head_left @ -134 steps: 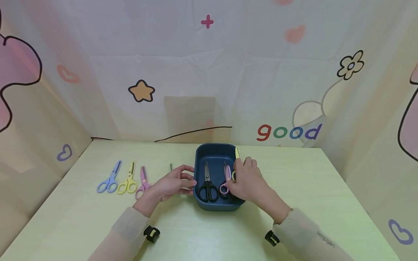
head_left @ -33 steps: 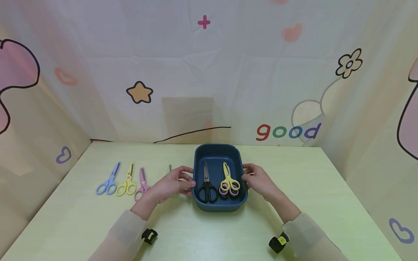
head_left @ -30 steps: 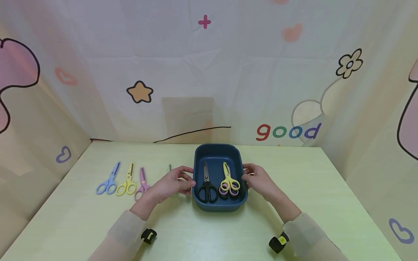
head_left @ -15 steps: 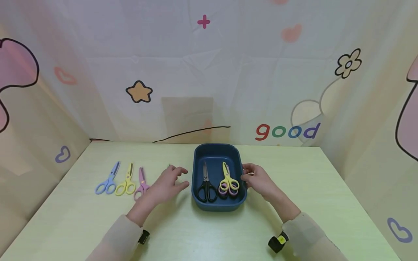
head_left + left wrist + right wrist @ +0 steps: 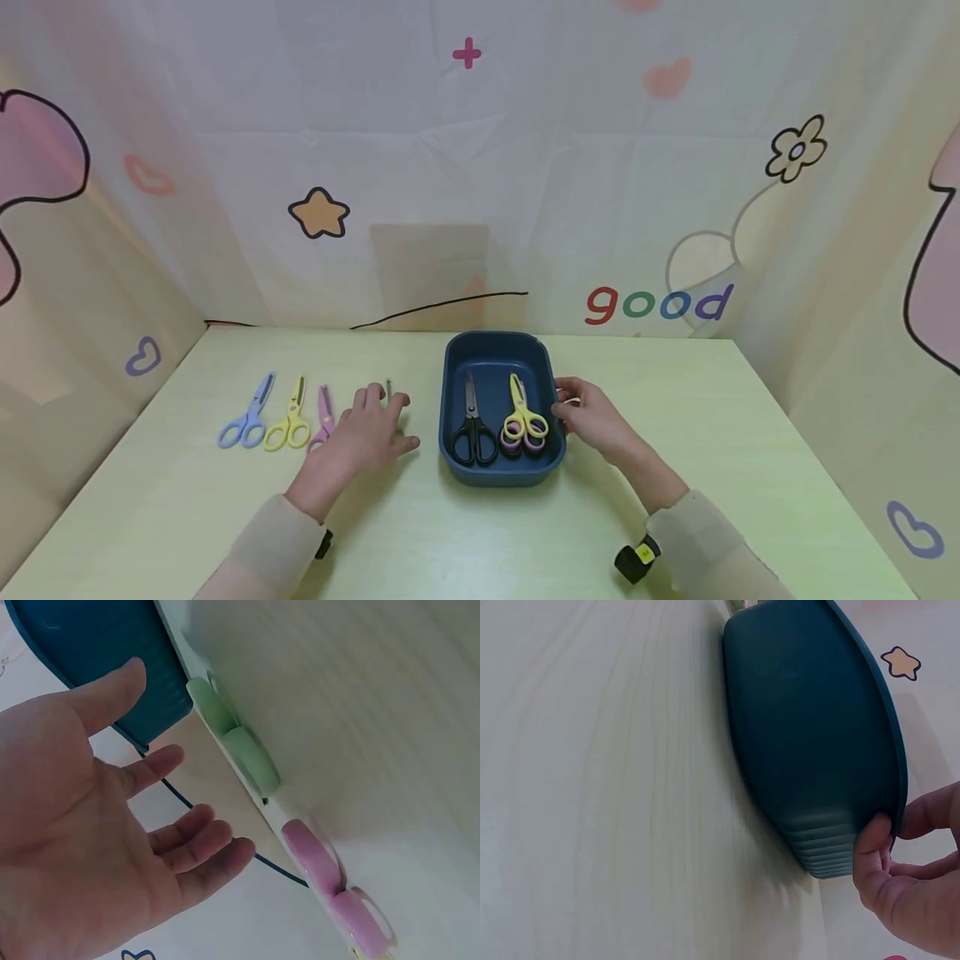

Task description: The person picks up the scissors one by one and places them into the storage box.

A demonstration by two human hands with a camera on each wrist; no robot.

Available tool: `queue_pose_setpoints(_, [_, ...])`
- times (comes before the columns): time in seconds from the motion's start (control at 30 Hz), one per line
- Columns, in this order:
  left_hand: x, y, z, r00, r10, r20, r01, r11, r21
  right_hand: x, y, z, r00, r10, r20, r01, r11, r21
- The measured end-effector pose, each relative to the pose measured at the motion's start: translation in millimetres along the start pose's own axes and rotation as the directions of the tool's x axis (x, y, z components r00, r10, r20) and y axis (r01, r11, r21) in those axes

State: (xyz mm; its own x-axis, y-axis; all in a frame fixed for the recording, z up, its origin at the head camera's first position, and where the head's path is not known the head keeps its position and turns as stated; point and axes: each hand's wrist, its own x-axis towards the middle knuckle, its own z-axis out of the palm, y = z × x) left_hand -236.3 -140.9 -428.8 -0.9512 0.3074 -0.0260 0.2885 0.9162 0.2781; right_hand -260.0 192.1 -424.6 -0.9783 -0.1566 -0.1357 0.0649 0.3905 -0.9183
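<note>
Head view: a blue bin [image 5: 502, 478] sits toward the back of the worktop [image 5: 487, 542], a bit right of the middle. Inside, along its left wall, there's a pair of black scissors [image 5: 472, 415] lying flat, blades toward the back edge. Over by the right wall is a little stack: yellow scissors [image 5: 521, 405] on top, pink scissors [image 5: 536, 450] under them, and a dark loop [image 5: 510, 455] peeking out at the bottom.

The right hand [image 5: 596, 417] has the bin's right wall pinched, thumb on the outer side, and the right wrist view backs that up. The left hand [image 5: 363, 433] has its fingers loosely apart and isn't gripping anything; it's above green scissors [image 5: 259, 761], which are mostly blocked from the head view but lie apart from the fingers in the left wrist view.

Toward the worktop's left edge, three more pairs lie in a row: blue scissors [image 5: 252, 414], a second yellow pair [image 5: 294, 414] and a second pink pair [image 5: 325, 408], the last partly behind the left hand. There's a gap between the left fingertips and the bin's left wall, and a wide stretch of worktop from the right hand to the right edge.
</note>
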Motion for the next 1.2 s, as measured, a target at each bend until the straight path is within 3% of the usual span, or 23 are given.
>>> queue_pose_setpoints(0.3, [2.9, -3.7, 5.0, 0.995, -0.021, 0.102, 0.015, 0.998, 0.055, -1.5, 0.4, 1.1, 1.000, 0.008, -0.006, -0.008, 1.000, -0.008])
queue_pose_setpoints(0.67, [2.3, -8.0, 4.3, 0.989, -0.031, 0.145, 0.015, 0.994, 0.110, -0.5, 0.0, 0.9, 1.000, -0.002, -0.005, 0.002, 1.000, -0.029])
queue_pose_setpoints(0.8, [3.4, -8.0, 3.5, 0.987, -0.021, 0.157, 0.006, 0.995, 0.097, -1.9, -0.2, 0.7, 1.000, -0.006, 0.003, 0.006, 1.000, -0.022])
queue_pose_setpoints(1.2, [9.1, -5.3, 2.7, 0.989, -0.053, 0.139, 0.054, 0.999, -0.005, -4.3, 0.3, -0.4, 1.000, -0.014, 0.012, 0.014, 1.000, 0.001])
